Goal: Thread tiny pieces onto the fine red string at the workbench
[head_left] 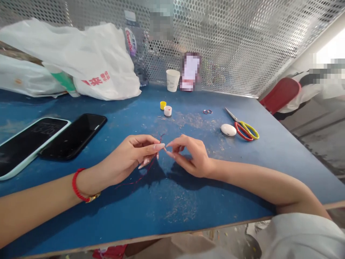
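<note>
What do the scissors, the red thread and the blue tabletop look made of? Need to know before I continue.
Scissors: bright steel blades, glossy red and yellow plastic handles. Red thread: probably fine fibre, limp and curving, too thin to tell. Blue tabletop: apparently painted board, matt and scuffed, with bare wood-coloured front edge.

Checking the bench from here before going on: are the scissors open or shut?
Shut: the scissors lie on the blue table with their blades together in one narrow point and their red and yellow handles touching.
</note>
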`<state>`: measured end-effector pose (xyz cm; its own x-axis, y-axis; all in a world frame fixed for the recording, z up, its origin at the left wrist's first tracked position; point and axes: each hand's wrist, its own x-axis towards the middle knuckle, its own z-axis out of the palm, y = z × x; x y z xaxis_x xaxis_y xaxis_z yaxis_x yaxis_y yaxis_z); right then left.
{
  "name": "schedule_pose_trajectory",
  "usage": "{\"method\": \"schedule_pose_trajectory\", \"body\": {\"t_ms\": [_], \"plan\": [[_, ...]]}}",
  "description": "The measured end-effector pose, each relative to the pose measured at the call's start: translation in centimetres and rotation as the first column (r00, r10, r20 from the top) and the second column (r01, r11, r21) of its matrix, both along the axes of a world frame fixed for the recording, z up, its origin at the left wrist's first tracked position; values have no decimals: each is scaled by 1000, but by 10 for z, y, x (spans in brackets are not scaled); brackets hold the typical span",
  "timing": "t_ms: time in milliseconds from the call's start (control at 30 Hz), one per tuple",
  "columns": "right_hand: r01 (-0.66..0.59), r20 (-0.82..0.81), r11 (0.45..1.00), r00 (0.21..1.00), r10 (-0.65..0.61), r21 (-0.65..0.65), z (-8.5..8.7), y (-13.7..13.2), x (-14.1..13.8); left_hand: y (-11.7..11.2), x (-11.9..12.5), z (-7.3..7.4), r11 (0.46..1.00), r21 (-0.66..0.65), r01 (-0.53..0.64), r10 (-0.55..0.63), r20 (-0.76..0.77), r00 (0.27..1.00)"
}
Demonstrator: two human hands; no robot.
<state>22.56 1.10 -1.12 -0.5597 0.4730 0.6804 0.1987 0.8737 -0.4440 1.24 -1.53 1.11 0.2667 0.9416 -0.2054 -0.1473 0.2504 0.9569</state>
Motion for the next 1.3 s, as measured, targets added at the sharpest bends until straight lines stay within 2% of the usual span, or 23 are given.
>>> {"method": "schedule_pose_trajectory", "body": {"t_ms": [100, 200, 267, 467, 767, 867, 1033, 1167, 1233, 1300], "plan": [[-60, 98, 964, 995, 36, 258, -5, -1, 1, 2, 2, -3, 1000, -14, 16, -16, 16, 1000], [-110, 230, 913, 973, 18, 393, -10, 1, 1, 2, 3, -5, 1000, -13, 24, -24, 2, 1000], [-121, 266, 904, 964, 8, 410, -10, 2, 1, 1, 3, -5, 1000, 8, 13, -12, -22, 1000], [-106, 190, 896, 981, 25, 431, -9, 3, 2, -2, 3, -1, 991, 134, -23, 37, -98, 994], [-173, 340, 884, 940, 16, 435, -10, 4, 3, -2, 0, -6, 999, 24, -48, 46, 96, 994], [-174, 297, 871, 954, 34, 460, -6, 4, 2, -2, 2, -7, 998, 15, -59, 56, 133, 989], [-180, 217, 830, 973, 73, 528, -2, 2, 3, -4, 5, -7, 999, 34, -15, 9, 168, 986], [-165, 197, 823, 978, 66, 543, -1, 1, 3, -6, 6, -5, 998, -7, -57, 57, 206, 977], [-145, 187, 798, 981, 41, 585, 1, -1, 2, -9, 7, -4, 996, -31, -78, 83, 227, 970], [-143, 182, 722, 983, 23, 678, 4, -2, -1, -12, 9, -2, 995, -62, -75, 88, 242, 966]]}}
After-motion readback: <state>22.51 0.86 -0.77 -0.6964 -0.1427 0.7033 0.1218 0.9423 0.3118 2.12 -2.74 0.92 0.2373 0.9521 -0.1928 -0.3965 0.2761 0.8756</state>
